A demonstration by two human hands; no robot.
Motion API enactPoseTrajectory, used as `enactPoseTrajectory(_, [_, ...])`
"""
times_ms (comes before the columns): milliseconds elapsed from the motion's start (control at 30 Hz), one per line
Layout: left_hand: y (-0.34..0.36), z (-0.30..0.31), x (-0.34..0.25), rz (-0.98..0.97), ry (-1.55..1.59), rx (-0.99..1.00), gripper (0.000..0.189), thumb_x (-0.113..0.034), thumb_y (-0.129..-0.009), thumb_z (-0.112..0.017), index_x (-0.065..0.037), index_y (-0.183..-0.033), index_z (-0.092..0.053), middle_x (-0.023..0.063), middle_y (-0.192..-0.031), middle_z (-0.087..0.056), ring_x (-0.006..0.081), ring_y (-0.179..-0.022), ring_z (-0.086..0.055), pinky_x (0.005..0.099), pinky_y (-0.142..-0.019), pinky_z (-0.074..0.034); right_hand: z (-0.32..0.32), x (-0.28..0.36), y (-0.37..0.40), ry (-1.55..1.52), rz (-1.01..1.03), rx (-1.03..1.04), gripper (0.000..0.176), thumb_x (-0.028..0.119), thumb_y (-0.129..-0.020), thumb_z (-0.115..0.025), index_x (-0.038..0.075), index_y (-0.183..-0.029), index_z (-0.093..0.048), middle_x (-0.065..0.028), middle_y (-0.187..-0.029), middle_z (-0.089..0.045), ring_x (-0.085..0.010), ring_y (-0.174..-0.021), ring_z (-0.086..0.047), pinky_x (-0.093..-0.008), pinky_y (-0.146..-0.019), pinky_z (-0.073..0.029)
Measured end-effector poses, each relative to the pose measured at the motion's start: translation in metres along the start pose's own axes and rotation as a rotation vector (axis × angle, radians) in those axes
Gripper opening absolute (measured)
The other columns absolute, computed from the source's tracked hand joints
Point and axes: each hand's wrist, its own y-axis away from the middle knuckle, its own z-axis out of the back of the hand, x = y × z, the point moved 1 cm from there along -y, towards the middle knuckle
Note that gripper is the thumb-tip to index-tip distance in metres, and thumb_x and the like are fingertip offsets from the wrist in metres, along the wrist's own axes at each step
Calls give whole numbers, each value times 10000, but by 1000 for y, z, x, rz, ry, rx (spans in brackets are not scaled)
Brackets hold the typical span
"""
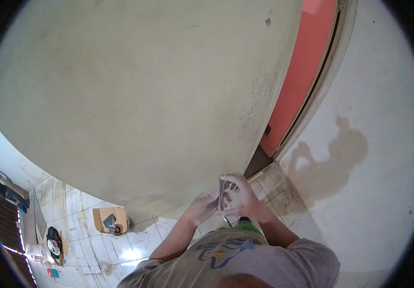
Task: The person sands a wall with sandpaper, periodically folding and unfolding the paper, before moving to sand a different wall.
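Pale wall point(140, 96) fills most of the view; worn, roughened patch point(255, 103) near its right edge. White wall point(389, 206) to the right, carrying the worker's shadow. Tiled floor point(82, 242) below, stained, with an open cardboard box point(99, 222) at lower left, well apart from the worker.

Standing near, I note both hands in front of the chest, close to the foot of the pale wall. Right hand point(249, 199) grasps a thin, dark-edged sheet point(222, 196), fingers at its upper end, thumb at its lower. Left hand point(202, 207) is at the sheet's left side; whether it pinches or merely touches, I cannot tell. Sheet sits between the hands, apart from the wall as far as I can judge; material unclear, possibly abrasive paper.

Handling, my judgement: let the right hand keep the ends lined up while the left presses flat along the bend. Even finger pressure should limit creasing; a hard squeeze could crack or tear it. Fingertips best kept off any gritty face.
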Motion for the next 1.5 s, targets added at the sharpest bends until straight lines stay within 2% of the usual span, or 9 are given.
enactPoseTrajectory(200, [-15,-16,-15,-37,-88,-44,677,-514,-957,-565,-14,-1409,-499,145,-1351,-595,255,-1275,-522,404,-1064,-391,74,-15,-66,399,309,-481,841,311,-511,-978,72,-1168,-510,-154,-1114,-534,-310,-999,-553,-429,-862,-456])
enactPoseTrajectory(500, [-48,-20,-10,-63,9,-36,493,-432,-976,-548,-38,-1271,-576,151,-1227,-637,273,-1118,-604,404,-960,-443,144,-6,-180,621,536,-820,616,302,-609,-941,45,-1105,-682,-112,-1045,-553,-298,-946,-564,-422,-824,-480])
enactPoseTrajectory(767, [-79,-29,-2,-161,-10,-187,425,-404,-975,-567,-51,-1210,-593,156,-1147,-643,296,-1032,-616,393,-895,-471,97,-126,-101,444,416,-591,507,228,-601,-923,68,-1039,-723,-72,-953,-579,-281,-859,-573,-406,-777,-483])
enactPoseTrajectory(900, [-97,-50,2,-331,-246,-513,398,-339,-966,-627,-32,-1216,-585,173,-1145,-636,267,-1049,-616,391,-903,-481,104,-115,-56,216,337,-318,569,185,-616,-901,68,-1128,-682,-95,-962,-577,-303,-886,-579,-427,-801,-495])
enactPoseTrajectory(1100, [-115,-92,-12,-351,-639,-457,381,-24,-884,-726,10,-1236,-583,155,-1121,-690,194,-995,-683,330,-827,-564,122,-94,-23,-212,120,50,707,112,-690,-801,34,-1335,-522,-194,-1061,-570,-347,-940,-584,-446,-866,-499])
enactPoseTrajectory(1233, [-119,-104,-38,-290,-614,-442,406,30,-880,-696,15,-1267,-576,137,-1120,-705,192,-923,-709,302,-756,-584,138,-98,-36,-104,214,88,516,90,-774,-681,6,-1275,-589,-205,-1218,-570,-377,-1100,-575,-461,-963,-447])
enactPoseTrajectory(1333, [-126,-109,-48,-302,-581,-473,414,-10,-916,-666,14,-1314,-555,150,-1143,-698,197,-965,-698,328,-784,-586,143,-82,-47,381,312,51,482,124,-833,-591,12,-1301,-606,-191,-1315,-585,-405,-1253,-525,-518,-1072,-335])
enactPoseTrajectory(1433, [-140,-104,-54,-273,-514,-407,413,-47,-939,-667,20,-1330,-550,140,-1092,-696,208,-955,-695,334,-774,-586,140,-84,-33,341,138,59,515,173,-868,-532,20,-1356,-583,-176,-1330,-611,-402,-1337,-475,-573,-1125,-225])
enactPoseTrajectory(1500, [-144,-102,-48,-253,-522,-318,410,-71,-946,-677,25,-1326,-555,122,-1054,-696,205,-943,-692,326,-770,-581,139,-86,-15,182,31,-43,526,230,-882,-541,15,-1361,-577,-183,-1278,-635,-370,-1330,-487,-525,-1116,-267])
